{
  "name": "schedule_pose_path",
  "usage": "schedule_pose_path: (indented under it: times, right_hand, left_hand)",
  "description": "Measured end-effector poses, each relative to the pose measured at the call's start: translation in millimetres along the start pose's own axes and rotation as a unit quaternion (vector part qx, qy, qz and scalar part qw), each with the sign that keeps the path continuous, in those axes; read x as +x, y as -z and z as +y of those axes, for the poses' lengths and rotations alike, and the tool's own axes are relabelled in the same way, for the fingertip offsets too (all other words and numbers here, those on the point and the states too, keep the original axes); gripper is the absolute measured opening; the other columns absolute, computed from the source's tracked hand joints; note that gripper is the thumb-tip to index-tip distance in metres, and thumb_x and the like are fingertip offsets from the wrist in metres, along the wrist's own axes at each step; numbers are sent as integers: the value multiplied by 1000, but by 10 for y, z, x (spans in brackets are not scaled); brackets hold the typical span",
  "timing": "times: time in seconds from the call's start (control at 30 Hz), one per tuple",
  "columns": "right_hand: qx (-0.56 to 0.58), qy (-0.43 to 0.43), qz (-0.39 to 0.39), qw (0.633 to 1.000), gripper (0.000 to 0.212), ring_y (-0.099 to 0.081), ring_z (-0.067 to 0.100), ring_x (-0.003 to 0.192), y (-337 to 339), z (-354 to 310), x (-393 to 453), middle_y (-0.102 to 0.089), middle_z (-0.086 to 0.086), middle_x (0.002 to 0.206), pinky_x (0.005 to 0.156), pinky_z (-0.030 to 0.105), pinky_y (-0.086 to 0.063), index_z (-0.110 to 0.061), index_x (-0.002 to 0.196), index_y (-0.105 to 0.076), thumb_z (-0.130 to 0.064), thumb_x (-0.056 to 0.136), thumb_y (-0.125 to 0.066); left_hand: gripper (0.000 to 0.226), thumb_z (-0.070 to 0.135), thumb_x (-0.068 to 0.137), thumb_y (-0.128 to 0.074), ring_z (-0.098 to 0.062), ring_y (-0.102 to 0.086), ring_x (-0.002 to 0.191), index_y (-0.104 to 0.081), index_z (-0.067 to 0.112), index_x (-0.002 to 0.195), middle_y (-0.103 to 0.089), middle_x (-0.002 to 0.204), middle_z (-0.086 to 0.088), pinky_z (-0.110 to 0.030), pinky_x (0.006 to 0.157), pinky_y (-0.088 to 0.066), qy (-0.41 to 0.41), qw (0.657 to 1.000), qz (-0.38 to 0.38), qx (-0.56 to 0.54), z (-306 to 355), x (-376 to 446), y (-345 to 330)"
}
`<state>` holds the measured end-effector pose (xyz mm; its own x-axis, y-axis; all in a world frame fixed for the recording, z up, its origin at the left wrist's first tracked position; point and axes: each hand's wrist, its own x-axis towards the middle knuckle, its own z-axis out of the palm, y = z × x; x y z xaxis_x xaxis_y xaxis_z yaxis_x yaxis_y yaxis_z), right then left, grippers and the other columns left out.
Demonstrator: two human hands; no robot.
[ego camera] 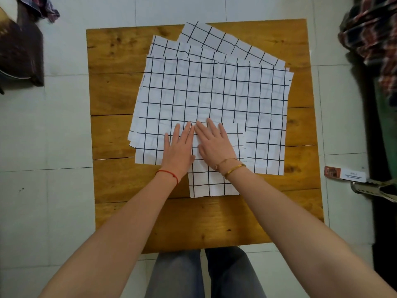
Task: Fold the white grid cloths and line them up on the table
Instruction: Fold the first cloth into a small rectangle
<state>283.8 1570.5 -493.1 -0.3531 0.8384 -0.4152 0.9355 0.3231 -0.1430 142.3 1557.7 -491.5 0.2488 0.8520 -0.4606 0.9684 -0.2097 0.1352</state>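
On the wooden counter (111,93), a loose stack of white grid cloths (212,91) lies spread flat, fanned so that the corners of the lower sheets stick out at the far side and at the left edge. The top sheet covers most of the middle of the counter. A smaller folded grid cloth (211,181) lies at the near edge of the stack, partly on top of it, with its near end on bare wood.

Both hands rest flat with fingers straight, holding nothing. The left hand (178,147) presses palm down on the spread cloth, just beside the left edge of the folded piece. The right hand (214,143) presses on the far part of the folded piece, its fingers angled toward the left. The two hands touch or nearly touch at the fingertips. A red string (168,173) circles the left wrist, and gold bracelets (231,166) sit on the right wrist.

Below the near edge of the counter, the person's legs in grey trousers (204,274) show above a pale tiled floor (43,211). Plaid fabric (369,35) hangs at the right edge of the view.
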Motion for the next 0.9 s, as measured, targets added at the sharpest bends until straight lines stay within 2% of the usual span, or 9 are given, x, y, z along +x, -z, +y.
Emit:
schedule_pose_path:
  times: [0.1,0.27,0.5,0.6,0.73,0.9]
  right_hand:
    - [-16,-2,-14,1000,61,0,27,147,-74,8,-2,-8,-1,160,118,51,-3,-15,152,-9,-32,98,-34]
    - [-26,-21,-10,999,60,-5,27,147,-133,239,-164,-12,-1,159,117,54,-7,-14,152,-13,-36,99,-31]
    - [9,-144,8,989,59,1,25,147,-203,748,-556,-7,-3,160,118,52,-2,-17,152,-7,-40,98,-14]
    - [21,-150,11,988,58,4,24,147,-150,780,-575,-7,-1,160,118,51,0,-16,152,-7,-38,100,-19]
    - [17,-115,40,992,58,0,24,147,-41,643,-505,-9,0,159,118,50,-1,-15,152,-11,-38,99,-17]
    - [-8,-1,2,1000,57,-4,24,147,-10,352,-395,-15,0,159,118,50,-4,-14,151,-17,-35,98,-14]
  left_hand:
    - [92,39,92,-58,-27,11,148,7,18,154,11,162,1,-54,119,-6,2,1000,-17,10,-21,22,-46]
    - [91,45,93,-52,-28,15,147,12,20,153,19,160,2,-57,118,-7,-7,999,-29,27,-54,16,-60]
    - [89,44,94,-50,-28,13,147,12,19,152,18,160,1,-56,118,-9,-11,999,-25,26,-64,-7,-71]
    - [85,40,96,-48,-28,12,148,10,18,153,17,161,0,-55,118,-10,-11,1000,-17,23,-48,-38,-82]
    - [77,35,98,-45,-27,8,148,5,16,154,9,162,-3,-53,119,-13,-6,1000,18,18,-11,-104,-102]
    - [69,35,100,-39,-26,5,149,1,15,154,5,162,-4,-51,119,-12,-23,999,28,33,7,-217,-146]
